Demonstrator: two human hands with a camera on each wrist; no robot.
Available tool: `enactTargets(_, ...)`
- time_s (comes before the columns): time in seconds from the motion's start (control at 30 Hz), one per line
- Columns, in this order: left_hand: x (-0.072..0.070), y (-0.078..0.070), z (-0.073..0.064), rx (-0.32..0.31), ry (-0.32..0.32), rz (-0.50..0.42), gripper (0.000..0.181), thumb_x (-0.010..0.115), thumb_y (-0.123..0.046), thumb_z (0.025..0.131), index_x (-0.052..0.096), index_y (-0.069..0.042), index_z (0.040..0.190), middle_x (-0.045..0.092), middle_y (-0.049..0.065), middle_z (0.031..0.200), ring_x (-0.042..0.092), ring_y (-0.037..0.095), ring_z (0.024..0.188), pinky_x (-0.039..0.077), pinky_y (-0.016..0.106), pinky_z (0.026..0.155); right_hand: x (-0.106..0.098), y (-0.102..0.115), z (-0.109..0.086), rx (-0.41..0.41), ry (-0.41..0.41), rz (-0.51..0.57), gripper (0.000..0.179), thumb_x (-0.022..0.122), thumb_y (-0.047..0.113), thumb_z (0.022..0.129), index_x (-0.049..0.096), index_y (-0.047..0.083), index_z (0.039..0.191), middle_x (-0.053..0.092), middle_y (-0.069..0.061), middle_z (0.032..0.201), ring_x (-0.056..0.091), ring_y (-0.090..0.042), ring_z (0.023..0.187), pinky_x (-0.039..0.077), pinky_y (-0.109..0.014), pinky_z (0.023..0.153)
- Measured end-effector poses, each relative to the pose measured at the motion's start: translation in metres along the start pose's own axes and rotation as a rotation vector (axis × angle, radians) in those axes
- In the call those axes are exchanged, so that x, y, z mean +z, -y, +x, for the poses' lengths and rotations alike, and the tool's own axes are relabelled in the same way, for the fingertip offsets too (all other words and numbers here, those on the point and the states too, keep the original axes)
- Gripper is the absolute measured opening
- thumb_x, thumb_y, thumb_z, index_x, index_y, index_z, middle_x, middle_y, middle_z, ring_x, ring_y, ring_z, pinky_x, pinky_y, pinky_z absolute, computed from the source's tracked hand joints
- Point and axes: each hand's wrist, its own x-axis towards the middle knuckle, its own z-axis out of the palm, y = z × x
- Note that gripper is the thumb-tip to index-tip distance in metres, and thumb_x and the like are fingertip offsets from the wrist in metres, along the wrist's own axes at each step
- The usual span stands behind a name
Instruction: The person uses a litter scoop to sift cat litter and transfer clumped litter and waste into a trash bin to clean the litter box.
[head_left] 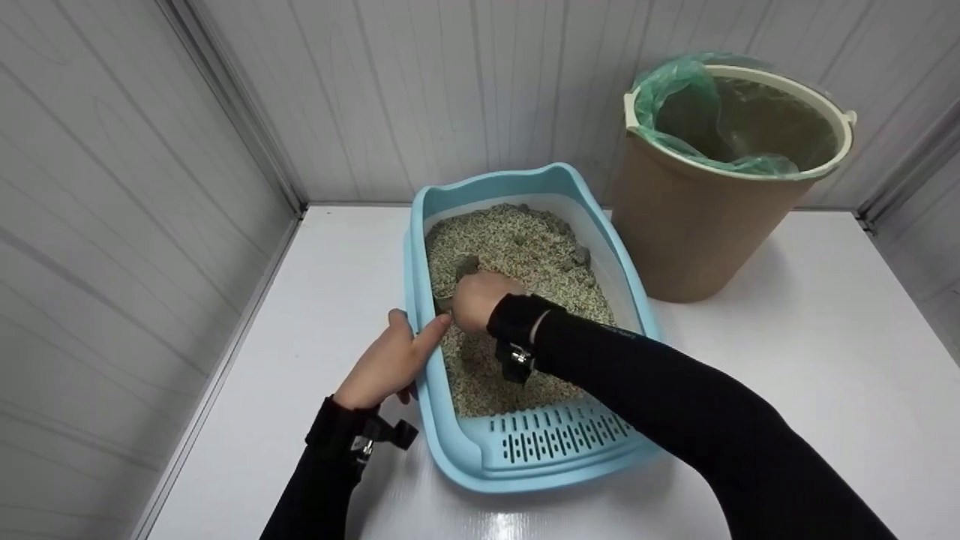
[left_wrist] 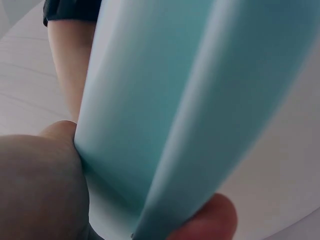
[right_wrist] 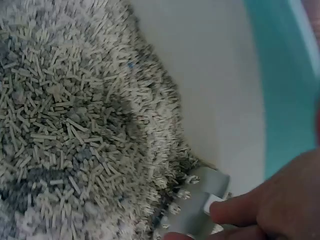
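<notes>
A light-blue litter box [head_left: 442, 427], filled with pellet-like cat litter [head_left: 517, 240], lies at a slight angle on the white table. My left hand [head_left: 390, 356] grips its left rim, thumb over the top and fingers under the outer side. In the left wrist view, the blue rim [left_wrist: 145, 100] runs between thumb and fingers. Inside the box, my right hand [head_left: 484, 300] pinches a grey litter scoop [right_wrist: 200, 200] by the left wall. Litter pellets lie in and around the scoop, and its handle is mostly hidden by the fingers. A dark clump [head_left: 466, 266] sits just beyond the right hand.
A brown bin [head_left: 690, 232] with a cream rim and green plastic bag [head_left: 675, 90] stands behind and right of the box. Slotted grating [head_left: 562, 439] forms the box's near end. White panel walls [head_left: 420, 90] border the table [head_left: 300, 337] at the back and sides.
</notes>
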Motion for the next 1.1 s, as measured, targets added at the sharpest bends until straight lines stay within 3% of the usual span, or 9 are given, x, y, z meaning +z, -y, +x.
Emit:
enactTargets(0.17,0.000,0.002,-0.002,0.006,-0.001,-0.006,0.106,0.053,-0.080,0.106,0.024,0.009,0.155,0.065,0.025,0.093,0.058,0.023,0.041,0.060,0.058,0.047,0.010,0.001,0.016,-0.020,-0.033,0.025,0.026,0.067,0.028,0.113,0.081,0.008,0.107,0.078,-0.013,0.114,0.070,-0.025,0.087,0.063,-0.038,0.082)
enactTargets(0.3,-0.001,0.000,-0.002,0.015,0.007,-0.007,0.105,0.054,-0.078,0.106,0.023,0.009,0.155,0.066,0.026,0.094,0.059,0.023,0.040,0.060,0.059,0.047,0.022,-0.011,0.043,-0.070,-0.038,0.032,0.033,0.064,0.025,0.113,0.075,0.011,0.085,0.075,-0.010,0.098,0.063,-0.022,0.076,0.059,-0.037,0.075)
enactTargets(0.43,-0.001,0.000,-0.001,0.019,0.010,-0.008,0.105,0.055,-0.077,0.107,0.021,0.009,0.156,0.066,0.026,0.093,0.058,0.022,0.039,0.060,0.057,0.045,0.028,-0.023,0.051,-0.127,-0.082,0.070,0.050,0.063,0.013,0.110,0.048,0.017,0.062,0.052,-0.003,0.070,0.043,-0.019,0.065,0.045,-0.034,0.066)
enactTargets(0.47,-0.001,0.000,-0.001,0.020,0.012,-0.012,0.104,0.055,-0.077,0.107,0.022,0.009,0.156,0.066,0.026,0.093,0.057,0.022,0.039,0.059,0.057,0.045,0.023,-0.020,0.040,-0.134,-0.091,0.083,0.054,0.062,0.008,0.110,0.042,0.017,0.061,0.045,-0.002,0.067,0.039,-0.020,0.065,0.041,-0.034,0.066)
enactTargets(0.57,0.000,0.002,-0.001,0.016,0.017,-0.023,0.100,0.056,-0.075,0.108,0.023,0.008,0.154,0.066,0.025,0.093,0.056,0.022,0.039,0.059,0.057,0.044,0.029,-0.025,0.040,-0.142,-0.124,0.150,0.056,0.057,0.002,0.110,0.034,0.018,0.061,0.033,0.000,0.063,0.032,-0.019,0.063,0.033,-0.034,0.066)
enactTargets(0.77,-0.001,0.003,-0.002,-0.002,0.011,-0.028,0.087,0.056,-0.068,0.111,0.027,0.005,0.148,0.064,0.026,0.093,0.055,0.022,0.039,0.059,0.057,0.044,0.032,-0.031,0.042,-0.157,-0.136,0.299,0.049,0.045,0.004,0.116,0.037,0.017,0.069,0.029,0.000,0.067,0.026,-0.018,0.063,0.031,-0.035,0.069)
enactTargets(0.9,-0.001,0.002,-0.002,-0.008,0.006,-0.025,0.089,0.055,-0.074,0.109,0.029,0.003,0.145,0.064,0.026,0.092,0.056,0.022,0.039,0.059,0.056,0.044,0.038,-0.035,0.050,-0.136,-0.156,0.411,0.046,0.042,0.009,0.118,0.043,0.016,0.073,0.031,0.000,0.068,0.027,-0.018,0.060,0.031,-0.035,0.067)
enactTargets(1.0,0.000,0.001,-0.002,-0.013,0.014,-0.028,0.092,0.055,-0.076,0.107,0.029,0.003,0.146,0.064,0.026,0.092,0.056,0.022,0.040,0.060,0.056,0.044,0.057,-0.045,0.071,-0.137,-0.216,0.414,0.046,0.042,0.013,0.116,0.045,0.018,0.071,0.034,0.000,0.066,0.031,-0.018,0.057,0.033,-0.034,0.061)
enactTargets(1.1,0.001,-0.001,-0.001,-0.005,0.022,-0.027,0.093,0.055,-0.076,0.107,0.028,0.004,0.147,0.064,0.026,0.093,0.057,0.022,0.040,0.060,0.056,0.044,0.063,-0.051,0.077,-0.142,-0.245,0.409,0.047,0.043,0.014,0.116,0.045,0.018,0.069,0.036,-0.001,0.065,0.036,-0.020,0.056,0.036,-0.035,0.058)
